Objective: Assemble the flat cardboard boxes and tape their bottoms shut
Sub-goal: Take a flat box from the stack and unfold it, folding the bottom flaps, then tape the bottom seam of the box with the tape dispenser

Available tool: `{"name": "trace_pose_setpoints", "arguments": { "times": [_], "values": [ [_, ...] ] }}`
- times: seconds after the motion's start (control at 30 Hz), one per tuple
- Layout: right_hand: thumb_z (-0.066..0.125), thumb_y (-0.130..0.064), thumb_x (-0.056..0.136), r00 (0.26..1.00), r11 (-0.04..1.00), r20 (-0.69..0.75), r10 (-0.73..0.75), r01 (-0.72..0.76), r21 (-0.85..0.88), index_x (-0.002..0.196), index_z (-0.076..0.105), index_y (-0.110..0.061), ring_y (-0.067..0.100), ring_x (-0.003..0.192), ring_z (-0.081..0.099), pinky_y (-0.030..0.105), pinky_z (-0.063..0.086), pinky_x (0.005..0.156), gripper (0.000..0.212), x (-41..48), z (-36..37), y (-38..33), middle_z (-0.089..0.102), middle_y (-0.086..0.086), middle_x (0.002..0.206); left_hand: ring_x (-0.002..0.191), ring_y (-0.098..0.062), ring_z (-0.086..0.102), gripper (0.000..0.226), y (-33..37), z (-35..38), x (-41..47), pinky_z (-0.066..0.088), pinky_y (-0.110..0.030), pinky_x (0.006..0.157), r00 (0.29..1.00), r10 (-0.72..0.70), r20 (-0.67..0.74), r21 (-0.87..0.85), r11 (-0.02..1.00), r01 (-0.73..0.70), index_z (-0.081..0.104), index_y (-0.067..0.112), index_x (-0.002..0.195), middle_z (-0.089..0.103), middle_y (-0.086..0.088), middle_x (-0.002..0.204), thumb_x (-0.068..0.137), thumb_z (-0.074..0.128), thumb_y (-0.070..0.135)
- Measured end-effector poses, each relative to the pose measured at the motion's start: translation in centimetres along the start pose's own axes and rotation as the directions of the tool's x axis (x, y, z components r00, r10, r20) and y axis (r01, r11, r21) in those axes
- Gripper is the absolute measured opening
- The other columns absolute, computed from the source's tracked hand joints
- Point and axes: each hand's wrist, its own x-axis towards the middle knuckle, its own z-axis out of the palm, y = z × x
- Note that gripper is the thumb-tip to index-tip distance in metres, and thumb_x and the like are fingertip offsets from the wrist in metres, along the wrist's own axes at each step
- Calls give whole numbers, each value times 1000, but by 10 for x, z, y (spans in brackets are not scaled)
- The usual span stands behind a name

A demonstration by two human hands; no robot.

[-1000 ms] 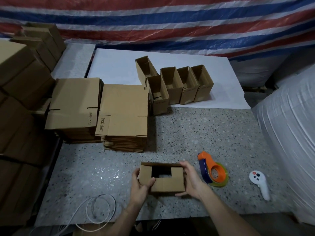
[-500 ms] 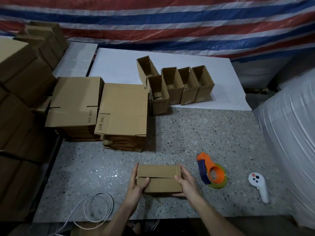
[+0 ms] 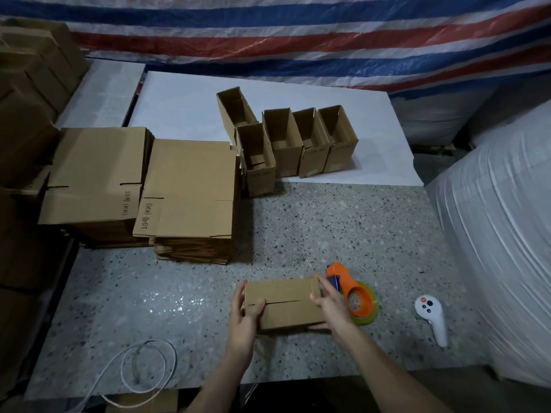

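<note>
Nearest, left of the small box [image 3: 286, 305] and closer in: a loop of white cable [image 3: 143, 368] on the speckled tabletop [image 3: 328, 228]. Then the small box itself, resting on the tabletop with both flaps folded shut on top, a seam running along the middle. Gripped at its left end by the left hand [image 3: 244, 317], thumb laid over the seam; held at its right end by the right hand [image 3: 331, 308], fingers curled over the edge. Just right of the small box, an orange tape dispenser [image 3: 354, 296]; farther right, a white controller [image 3: 430, 314]. Beyond the small box to the left, two stacks of flat cardboard [image 3: 190, 189]. Straight beyond, five open boxes [image 3: 283, 138] standing upright on a white sheet [image 3: 185, 105]. Farthest behind, a striped tarp [image 3: 268, 31].
</note>
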Motion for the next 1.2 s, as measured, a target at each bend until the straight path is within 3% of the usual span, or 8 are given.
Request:
{"name": "trace_pose_setpoints", "arguments": {
  "times": [0.13, 0.27, 0.4, 0.53, 0.67, 0.8, 0.93, 1.2],
  "values": [
    [59, -22, 100, 998, 988, -4, 71, -69, 139, 116, 65, -33, 26, 108, 61, 55, 57, 86, 20, 4, -29, 22, 63, -4, 120, 123, -21, 58, 55, -8, -5, -3, 48, -49, 106, 999, 18, -26, 35, 999, -17, 51, 49, 131, 55, 2, 139, 92, 68, 14],
    [76, -25, 88, 912, 922, -361, -193, 43, -386, 76, 59, -22, 23, 85, 65, 43, 52, 84, 21, 18, -65, 31, 70, 5, 90, 123, -25, 58, 58, -11, 2, -1, 46, -54, 107, 999, 16, -38, 48, 999, -14, 50, 39, 140, 58, 0, 137, 92, 68, 12],
    [72, -54, 84, 963, 659, -235, -130, -93, -747, 109, 58, -18, 29, 100, 64, 44, 53, 89, 46, 42, -69, 39, 67, 6, 104, 123, -23, 59, 57, -16, 11, 1, 47, -52, 107, 997, 28, -74, 28, 999, -26, 52, 38, 139, 60, 0, 137, 91, 69, 11],
    [67, -50, 88, 957, 526, -247, -154, -132, -840, 126, 46, -25, 31, 125, 49, 47, 39, 107, 50, 60, -70, 44, 58, 6, 126, 121, -22, 60, 56, -17, 18, 1, 51, -48, 102, 997, 22, -69, 31, 999, -20, 52, 41, 138, 61, 2, 135, 91, 69, 14],
    [52, -40, 101, 943, 534, -104, -316, 86, -841, 114, 62, -22, 25, 102, 63, 43, 38, 105, 24, 59, -80, 31, 67, 1, 96, 122, -22, 58, 58, -9, 19, -4, 52, -41, 100, 997, 32, -69, 54, 998, -28, 47, 34, 143, 58, 2, 136, 93, 67, 12],
    [54, -30, 103, 934, 768, 73, -349, 330, -549, 131, 60, -13, 21, 105, 64, 38, 48, 97, 34, 31, -95, -11, 68, 3, 117, 121, -20, 56, 57, -1, 18, -7, 51, -31, 91, 999, 28, -30, 91, 996, -26, 43, 33, 145, 54, 4, 135, 96, 64, 14],
    [65, -28, 87, 847, 820, 241, -473, 524, -232, 76, 75, -28, 11, 63, 66, 16, 47, 57, 14, -15, -92, -67, 71, -4, 69, 117, -18, 58, 56, 0, 20, -7, 49, -27, 89, 998, 54, -24, 80, 995, -52, 44, 26, 144, 55, -2, 133, 95, 63, 7],
    [68, -51, 77, 789, 639, 536, -299, 583, -502, 47, 47, -13, 8, 42, 34, 27, 20, 47, 53, -31, -31, -85, 37, -7, 43, 126, -29, 54, 66, 1, 23, -9, 42, -47, 110, 994, 102, -34, 59, 993, -100, 44, 15, 144, 53, -11, 139, 82, 69, 15]
  ]
}}
